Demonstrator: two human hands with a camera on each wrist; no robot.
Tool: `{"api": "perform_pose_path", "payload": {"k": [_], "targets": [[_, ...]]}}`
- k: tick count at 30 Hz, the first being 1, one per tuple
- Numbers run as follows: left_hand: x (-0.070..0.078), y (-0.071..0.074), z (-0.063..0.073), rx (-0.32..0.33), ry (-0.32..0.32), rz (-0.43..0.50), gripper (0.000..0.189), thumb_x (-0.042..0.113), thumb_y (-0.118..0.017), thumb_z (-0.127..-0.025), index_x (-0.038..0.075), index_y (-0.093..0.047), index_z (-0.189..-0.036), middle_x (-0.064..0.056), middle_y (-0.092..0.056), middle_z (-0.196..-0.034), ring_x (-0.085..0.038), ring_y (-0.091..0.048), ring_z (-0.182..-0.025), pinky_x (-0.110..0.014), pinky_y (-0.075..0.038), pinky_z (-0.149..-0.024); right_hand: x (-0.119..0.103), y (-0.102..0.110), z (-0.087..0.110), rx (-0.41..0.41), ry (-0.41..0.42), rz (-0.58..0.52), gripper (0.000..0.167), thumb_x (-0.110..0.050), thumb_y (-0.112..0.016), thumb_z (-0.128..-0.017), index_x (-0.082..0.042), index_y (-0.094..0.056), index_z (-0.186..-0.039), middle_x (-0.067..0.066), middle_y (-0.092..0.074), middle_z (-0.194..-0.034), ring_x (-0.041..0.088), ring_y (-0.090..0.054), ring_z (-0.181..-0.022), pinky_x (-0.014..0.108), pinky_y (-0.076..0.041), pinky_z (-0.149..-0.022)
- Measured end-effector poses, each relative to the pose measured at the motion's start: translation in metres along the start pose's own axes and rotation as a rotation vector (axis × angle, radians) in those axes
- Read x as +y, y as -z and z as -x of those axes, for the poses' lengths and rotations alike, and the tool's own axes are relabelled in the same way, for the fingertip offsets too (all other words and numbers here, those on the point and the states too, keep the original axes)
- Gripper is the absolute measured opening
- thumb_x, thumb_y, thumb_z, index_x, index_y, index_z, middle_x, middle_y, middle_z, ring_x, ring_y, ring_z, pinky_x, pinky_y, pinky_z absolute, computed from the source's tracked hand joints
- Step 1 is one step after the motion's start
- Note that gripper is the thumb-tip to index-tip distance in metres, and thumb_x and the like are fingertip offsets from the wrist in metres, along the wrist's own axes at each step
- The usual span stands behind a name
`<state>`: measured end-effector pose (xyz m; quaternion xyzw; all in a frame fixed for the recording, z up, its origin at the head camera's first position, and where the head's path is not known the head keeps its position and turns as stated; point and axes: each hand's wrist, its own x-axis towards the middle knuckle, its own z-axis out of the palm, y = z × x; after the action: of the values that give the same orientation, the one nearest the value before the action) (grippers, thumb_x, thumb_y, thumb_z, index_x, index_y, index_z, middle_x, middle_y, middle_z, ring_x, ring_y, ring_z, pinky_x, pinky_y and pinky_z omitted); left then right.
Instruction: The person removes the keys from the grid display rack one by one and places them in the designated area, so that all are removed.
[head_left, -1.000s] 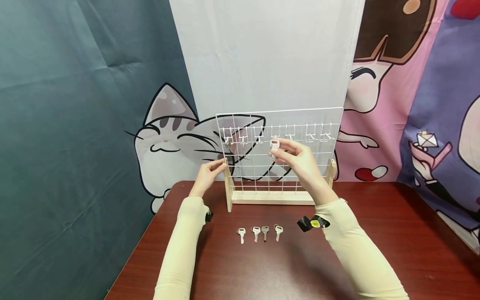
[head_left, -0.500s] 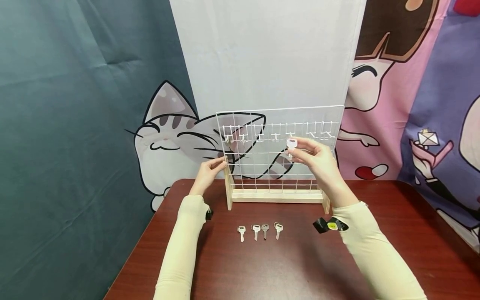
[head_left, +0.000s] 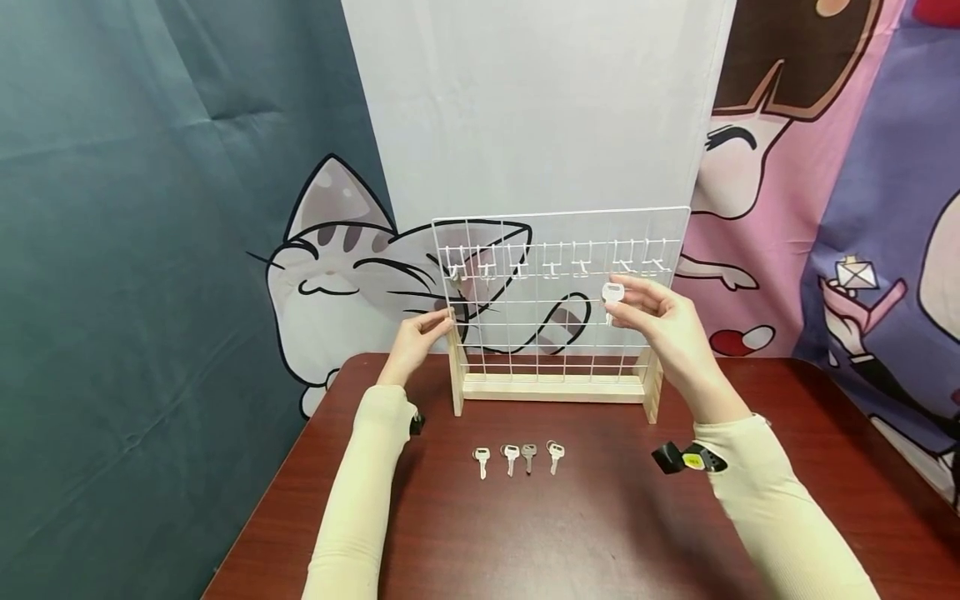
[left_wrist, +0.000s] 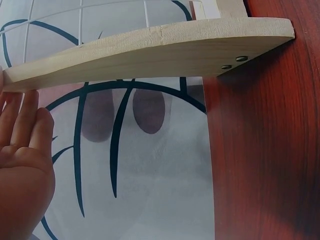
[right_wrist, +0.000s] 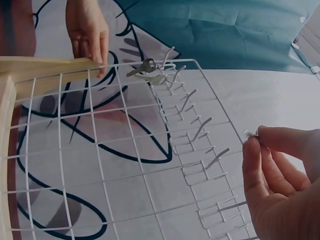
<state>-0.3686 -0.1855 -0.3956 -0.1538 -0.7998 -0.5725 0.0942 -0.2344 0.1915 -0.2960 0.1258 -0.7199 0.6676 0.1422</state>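
Observation:
My left hand (head_left: 414,343) holds the top of the pale wooden left post (head_left: 456,367) of a white wire-grid rack; in the left wrist view the fingers of this left hand (left_wrist: 25,165) lie against that post (left_wrist: 135,62). My right hand (head_left: 671,329) pinches a silver key (head_left: 612,292) between thumb and fingers, blade down, in front of the grid's right part. In the right wrist view the right hand (right_wrist: 280,175) hides most of it. A row of white hooks (right_wrist: 202,129) runs along the grid. On the leftmost hooks hang keys (right_wrist: 145,68).
Several keys lie in a row on the red-brown table before the rack, among them a left one (head_left: 482,461) and a right one (head_left: 555,455), some with rings. The rack's wooden base bar (head_left: 555,388) stands behind them. Printed cloth curtains (head_left: 547,108) hang behind the table.
My right hand has moved to the right along the row of hooks, carrying the key from the middle to the right part of the grid. My left hand stays on the post.

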Motion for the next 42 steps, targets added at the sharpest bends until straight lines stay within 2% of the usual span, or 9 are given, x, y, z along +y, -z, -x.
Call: {"api": "perform_pose_path", "payload": {"k": [4,12,19,24,30,35,42], "targets": [[0.000,0.001,0.001,0.003,0.000,-0.020,0.041,0.027,-0.071,-0.097,0.006,-0.067,-0.133,-0.013,-0.068,-0.128,-0.027,-0.063,-0.121,-0.040,-0.045,-0.108,0.005,0.002,0.003,-0.001,-0.020,0.112,0.043,-0.026,-0.077,-0.092,-0.017,-0.067,-0.133,-0.008,-0.070,-0.098,0.013,-0.071,-0.087,0.019,-0.051,-0.082],[0.001,0.000,0.001,0.006,0.000,0.006,0.041,0.027,-0.072,-0.096,0.007,-0.068,-0.132,-0.013,-0.068,-0.128,-0.028,-0.063,-0.121,-0.040,-0.045,-0.108,0.019,0.004,0.008,-0.044,-0.037,0.134,0.046,-0.027,-0.075,-0.094,-0.007,-0.065,-0.134,-0.007,-0.072,-0.099,0.010,-0.071,-0.088,0.018,-0.051,-0.084],[0.038,0.000,0.015,-0.017,0.007,-0.033,0.036,0.011,-0.067,-0.099,-0.004,-0.064,-0.132,-0.020,-0.066,-0.127,-0.033,-0.062,-0.120,-0.042,-0.046,-0.107,0.030,0.004,0.015,-0.080,-0.078,0.144,0.047,-0.028,-0.073,-0.095,-0.005,-0.063,-0.135,-0.012,-0.074,-0.096,0.011,-0.072,-0.086,0.023,-0.053,-0.085],[0.038,0.002,0.016,-0.028,0.023,-0.020,0.036,0.013,-0.068,-0.099,0.000,-0.065,-0.132,-0.018,-0.066,-0.128,-0.032,-0.062,-0.121,-0.041,-0.045,-0.108,0.038,0.002,0.020,-0.094,-0.107,0.121,0.048,-0.025,-0.072,-0.096,0.001,-0.060,-0.135,-0.012,-0.073,-0.096,0.011,-0.072,-0.085,0.021,-0.052,-0.084],[0.040,0.003,0.018,-0.030,0.005,-0.016,0.036,0.012,-0.067,-0.099,-0.001,-0.064,-0.133,-0.019,-0.065,-0.128,-0.032,-0.062,-0.121,-0.042,-0.045,-0.108,0.051,0.000,0.022,-0.108,-0.147,0.109,0.049,-0.025,-0.070,-0.097,0.002,-0.059,-0.136,-0.004,-0.073,-0.100,0.014,-0.073,-0.087,0.020,-0.053,-0.085],[0.039,0.003,0.018,-0.033,0.008,-0.021,0.036,0.012,-0.066,-0.100,-0.002,-0.063,-0.133,-0.019,-0.065,-0.129,-0.032,-0.062,-0.121,-0.041,-0.046,-0.107,0.062,-0.002,0.026,-0.121,-0.144,0.086,0.044,-0.019,-0.070,-0.098,0.006,-0.060,-0.133,0.003,-0.073,-0.102,0.018,-0.073,-0.089,0.021,-0.056,-0.083],[0.005,0.001,0.002,-0.018,0.004,0.013,0.039,0.021,-0.069,-0.099,0.003,-0.065,-0.134,-0.016,-0.065,-0.130,-0.032,-0.061,-0.123,-0.042,-0.043,-0.109,0.077,-0.003,0.032,-0.139,-0.161,0.038,0.044,-0.016,-0.070,-0.097,0.011,-0.059,-0.130,0.008,-0.072,-0.107,0.015,-0.072,-0.090,0.024,-0.057,-0.085]]}}
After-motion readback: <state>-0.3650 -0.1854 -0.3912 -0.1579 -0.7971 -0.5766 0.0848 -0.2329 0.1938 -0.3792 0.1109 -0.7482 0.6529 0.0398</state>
